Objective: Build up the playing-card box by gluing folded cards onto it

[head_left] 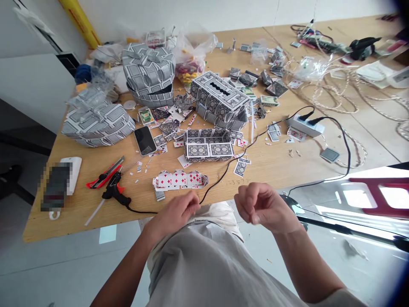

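Two grips unclear, left hand [175, 211] near card strip [179, 181], right hand [260, 204] by table edge [223, 196]

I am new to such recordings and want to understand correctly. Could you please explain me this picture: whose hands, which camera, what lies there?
No robot works here: these are a person's bare left hand and right hand. The single picture comes from a camera on that person's head, looking forward and down. On the wooden table lie a narrow playing-card piece, an open card box, a slotted card box, a glue gun, a red cutter and a phone. The left hand is near the narrow playing-card piece; the right hand has curled fingers. I cannot make out anything held in either.
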Tool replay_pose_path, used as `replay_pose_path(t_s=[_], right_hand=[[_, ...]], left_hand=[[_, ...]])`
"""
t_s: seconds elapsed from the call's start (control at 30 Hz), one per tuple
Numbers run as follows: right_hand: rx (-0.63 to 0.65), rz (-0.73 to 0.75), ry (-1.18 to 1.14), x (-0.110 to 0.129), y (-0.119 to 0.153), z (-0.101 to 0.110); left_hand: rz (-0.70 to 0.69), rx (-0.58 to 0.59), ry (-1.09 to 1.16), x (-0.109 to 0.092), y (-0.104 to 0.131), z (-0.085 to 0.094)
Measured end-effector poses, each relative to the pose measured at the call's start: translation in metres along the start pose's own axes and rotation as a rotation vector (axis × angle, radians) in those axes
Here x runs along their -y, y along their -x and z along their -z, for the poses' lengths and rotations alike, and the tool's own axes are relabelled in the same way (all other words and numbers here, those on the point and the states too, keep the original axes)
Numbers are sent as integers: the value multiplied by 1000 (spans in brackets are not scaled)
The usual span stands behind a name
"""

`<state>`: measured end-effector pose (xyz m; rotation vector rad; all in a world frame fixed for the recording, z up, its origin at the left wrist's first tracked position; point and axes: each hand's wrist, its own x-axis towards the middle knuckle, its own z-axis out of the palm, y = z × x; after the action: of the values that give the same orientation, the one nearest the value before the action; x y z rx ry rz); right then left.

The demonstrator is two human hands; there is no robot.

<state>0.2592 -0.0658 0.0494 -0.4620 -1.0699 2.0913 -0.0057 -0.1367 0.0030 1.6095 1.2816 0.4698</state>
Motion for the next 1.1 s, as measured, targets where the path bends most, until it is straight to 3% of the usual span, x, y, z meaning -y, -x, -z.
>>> replay_pose_path(t_s=[0.07, 0.13, 0.23, 0.33, 0.57, 0.63, 0.77, 0.97, 1.1], right_hand=[[-109, -42, 11, -11, -5, -2], [-160, -188, 53, -29, -9, -8], [-92, -454, 129, -58, -8, -19], [-56, -525, 203, -73, -1, -20], [-160, -636, -129, -69, 9, -3], [-166, -636, -177, -66, 9, -3], [-160, -616, -211, -62, 9, -6], [-131, -617, -198, -72, 12, -10], [-107, -625, -195, -78, 16, -12]], left_hand=[[-65, 228, 139, -21, 15, -1], [-186, 284, 143, -38, 26, -6], [-247, 230, 49, -50, 34, -16], [-201, 140, -33, -45, 35, -24], [-177, -409, -65, -12, 31, -20], [-150, -429, -68, -7, 31, -17], [-125, -352, -26, -7, 28, -24], [-278, -524, -22, -15, 10, -48], [-256, -410, 64, -14, -5, -44]])
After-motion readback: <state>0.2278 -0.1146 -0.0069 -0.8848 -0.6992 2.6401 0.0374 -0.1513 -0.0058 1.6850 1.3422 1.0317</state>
